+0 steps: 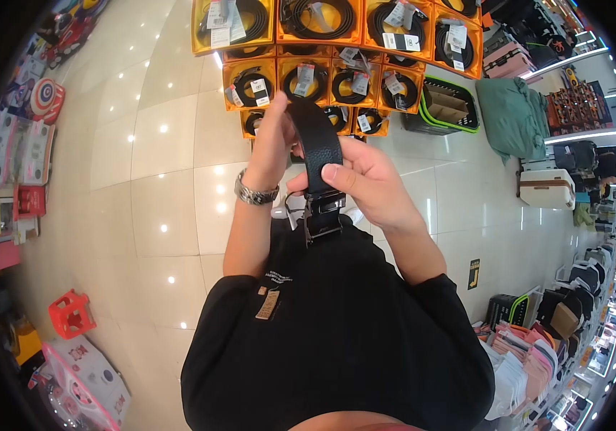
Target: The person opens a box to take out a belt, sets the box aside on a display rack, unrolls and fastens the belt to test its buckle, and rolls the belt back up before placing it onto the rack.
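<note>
A black leather belt (320, 149) is held up in front of my chest, bent over at its top. My right hand (371, 176) pinches it just above the buckle, thumb pressed on the grained front. On the other side my left hand (272, 147) grips the belt, with its fingers partly hidden behind the strap. A dark, shiny metal buckle (324, 215) hangs at the lower end, near my black shirt. A metal-link band (255, 189) is around my left wrist.
Ahead, orange display boxes (320, 20) hold coiled belts with tags. A black-and-green basket (443, 106) stands right of them, beside a green-covered pile (512, 117). Suitcases and bags line the right. A red stool (71, 314) and boxed goods are at left on the tiled floor.
</note>
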### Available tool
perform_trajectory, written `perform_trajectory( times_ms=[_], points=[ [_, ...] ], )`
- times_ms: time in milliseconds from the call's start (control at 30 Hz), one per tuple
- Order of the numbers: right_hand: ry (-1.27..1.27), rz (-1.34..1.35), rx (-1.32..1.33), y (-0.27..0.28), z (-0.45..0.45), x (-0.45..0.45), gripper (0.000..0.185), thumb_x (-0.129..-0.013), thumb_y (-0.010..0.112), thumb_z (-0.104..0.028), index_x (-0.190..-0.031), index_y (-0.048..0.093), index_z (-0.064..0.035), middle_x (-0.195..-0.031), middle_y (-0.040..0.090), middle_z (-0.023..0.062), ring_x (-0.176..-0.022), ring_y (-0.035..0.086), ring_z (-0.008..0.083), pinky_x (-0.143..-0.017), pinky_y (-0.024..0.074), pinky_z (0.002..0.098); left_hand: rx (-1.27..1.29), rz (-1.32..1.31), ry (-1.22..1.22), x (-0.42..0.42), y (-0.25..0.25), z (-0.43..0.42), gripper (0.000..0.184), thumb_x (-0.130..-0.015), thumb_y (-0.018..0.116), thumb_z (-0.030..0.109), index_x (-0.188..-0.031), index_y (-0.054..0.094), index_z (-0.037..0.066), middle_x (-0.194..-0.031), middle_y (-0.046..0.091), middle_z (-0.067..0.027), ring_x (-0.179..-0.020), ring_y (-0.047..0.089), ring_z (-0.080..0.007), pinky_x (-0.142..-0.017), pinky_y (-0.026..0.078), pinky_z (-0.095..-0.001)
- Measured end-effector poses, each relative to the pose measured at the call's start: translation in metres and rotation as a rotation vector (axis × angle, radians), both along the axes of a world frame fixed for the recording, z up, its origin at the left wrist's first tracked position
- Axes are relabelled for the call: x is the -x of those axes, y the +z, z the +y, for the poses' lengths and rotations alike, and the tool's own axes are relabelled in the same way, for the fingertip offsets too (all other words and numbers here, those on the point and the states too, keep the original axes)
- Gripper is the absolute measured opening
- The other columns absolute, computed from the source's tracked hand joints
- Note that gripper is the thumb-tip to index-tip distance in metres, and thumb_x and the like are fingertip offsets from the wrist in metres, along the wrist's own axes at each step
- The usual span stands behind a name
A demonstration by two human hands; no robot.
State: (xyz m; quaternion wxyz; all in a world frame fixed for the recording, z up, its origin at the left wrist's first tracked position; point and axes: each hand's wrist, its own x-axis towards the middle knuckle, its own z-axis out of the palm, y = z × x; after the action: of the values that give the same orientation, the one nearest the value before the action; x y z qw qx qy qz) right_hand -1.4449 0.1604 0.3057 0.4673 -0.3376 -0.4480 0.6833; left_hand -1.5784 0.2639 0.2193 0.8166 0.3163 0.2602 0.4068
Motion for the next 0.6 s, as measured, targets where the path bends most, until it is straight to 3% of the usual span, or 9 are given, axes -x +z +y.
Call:
perform_trajectory(
  times_ms=[33, 67, 167, 267, 367, 400, 500, 567, 600],
  points=[
    [-0.003, -0.001, -0.004, 0.001, 0.001, 0.0, 0.034, -0.094, 0.05, -0.017, -0.12, 0.046, 0.0056, -0.101, 0.066, 0.0194, -0.094, 0.065, 0.0206, -0.088, 0.0489, 0.0325, -0.06, 0.118, 0.139, -0.009, -0.007, -0.001, 0.051, -0.096, 0.04, 0.049, -0.069, 0.056, 0.008, -0.059, 0.053, 0.0001, -0.048, 0.043, -0.0086, -0.046, 0.031, -0.0236],
    [-0.058, 0.017, 0.016, 0.003, 0.002, 0.0, 0.035, -0.094, 0.05, -0.018, -0.12, 0.047, 0.0056, -0.101, 0.066, 0.0191, -0.094, 0.064, 0.0207, -0.089, 0.0484, 0.0324, -0.204, 0.211, 0.144, -0.009, -0.013, -0.003, 0.05, -0.097, 0.04, 0.043, -0.066, 0.055, 0.007, -0.056, 0.049, 0.0, -0.049, 0.042, -0.0083, -0.046, 0.031, -0.0235],
    [-0.159, 0.092, 0.092, 0.004, 0.007, 0.002, 0.036, -0.094, 0.05, -0.019, -0.12, 0.046, 0.0053, -0.102, 0.066, 0.0187, -0.096, 0.064, 0.0216, -0.09, 0.0475, 0.0327, -0.401, 0.429, 0.161, 0.012, -0.011, -0.019, 0.04, -0.096, 0.046, 0.031, -0.067, 0.056, 0.005, -0.056, 0.049, 0.0007, -0.05, 0.043, -0.0086, -0.047, 0.032, -0.025],
    [-0.21, 0.157, 0.175, 0.005, 0.018, 0.008, 0.036, -0.095, 0.049, -0.019, -0.122, 0.044, 0.0046, -0.108, 0.064, 0.0193, -0.099, 0.061, 0.0236, -0.091, 0.0462, 0.0339, -0.533, 0.523, 0.489, 0.033, -0.022, -0.028, 0.023, -0.089, 0.055, 0.016, -0.071, 0.058, 0.004, -0.054, 0.05, -0.0013, -0.048, 0.045, -0.0116, -0.047, 0.034, -0.0267],
    [-0.311, 0.312, 0.164, -0.003, 0.03, 0.021, 0.034, -0.095, 0.047, -0.016, -0.123, 0.042, 0.0038, -0.118, 0.058, 0.02, -0.102, 0.058, 0.024, -0.095, 0.0436, 0.0366, -1.174, 1.044, 0.797, 0.058, -0.03, -0.032, 0.006, -0.072, 0.065, 0.005, -0.071, 0.059, 0.007, -0.057, 0.053, -0.0056, -0.047, 0.05, -0.0216, -0.048, 0.037, -0.0325],
    [-0.294, 0.371, 0.146, -0.004, 0.034, 0.024, 0.03, -0.096, 0.049, -0.016, -0.121, 0.047, 0.0, -0.121, 0.058, 0.0193, -0.114, 0.052, 0.0224, -0.099, 0.0382, 0.0377, -1.234, 1.057, 0.691, 0.067, -0.028, -0.035, 0.008, -0.069, 0.066, 0.006, -0.069, 0.057, 0.007, -0.057, 0.054, -0.0035, -0.048, 0.05, -0.0218, -0.048, 0.037, -0.0347],
    [-0.32, 0.391, 0.187, -0.01, 0.042, 0.04, 0.03, -0.096, 0.048, -0.015, -0.122, 0.046, -0.0005, -0.122, 0.057, 0.0192, -0.116, 0.051, 0.023, -0.1, 0.038, 0.0379, -1.321, 1.057, 0.663, 0.074, -0.033, -0.04, 0.012, -0.066, 0.069, 0.01, -0.071, 0.058, 0.006, -0.06, 0.056, -0.0055, -0.05, 0.052, -0.0246, -0.05, 0.039, -0.0344],
    [-0.318, 0.37, 0.174, -0.019, 0.043, 0.046, 0.033, -0.096, 0.048, -0.013, -0.126, 0.043, -0.0002, -0.125, 0.055, 0.0188, -0.118, 0.05, 0.0227, -0.101, 0.0375, 0.0372, -1.194, 0.81, 0.653, 0.072, -0.038, -0.042, 0.035, -0.065, 0.076, 0.016, -0.093, 0.061, 0.003, -0.072, 0.061, -0.0097, -0.06, 0.058, -0.0252, -0.057, 0.046, -0.0328],
    [-0.324, 0.372, 0.176, -0.021, 0.042, 0.05, 0.033, -0.096, 0.048, -0.013, -0.126, 0.043, -0.0002, -0.125, 0.055, 0.0188, -0.118, 0.05, 0.0227, -0.101, 0.0375, 0.0372, -1.194, 0.809, 0.645, 0.068, -0.038, -0.043, 0.035, -0.065, 0.076, 0.016, -0.093, 0.061, 0.003, -0.072, 0.061, -0.0097, -0.06, 0.058, -0.0252, -0.057, 0.046, -0.0328]
  ],
)
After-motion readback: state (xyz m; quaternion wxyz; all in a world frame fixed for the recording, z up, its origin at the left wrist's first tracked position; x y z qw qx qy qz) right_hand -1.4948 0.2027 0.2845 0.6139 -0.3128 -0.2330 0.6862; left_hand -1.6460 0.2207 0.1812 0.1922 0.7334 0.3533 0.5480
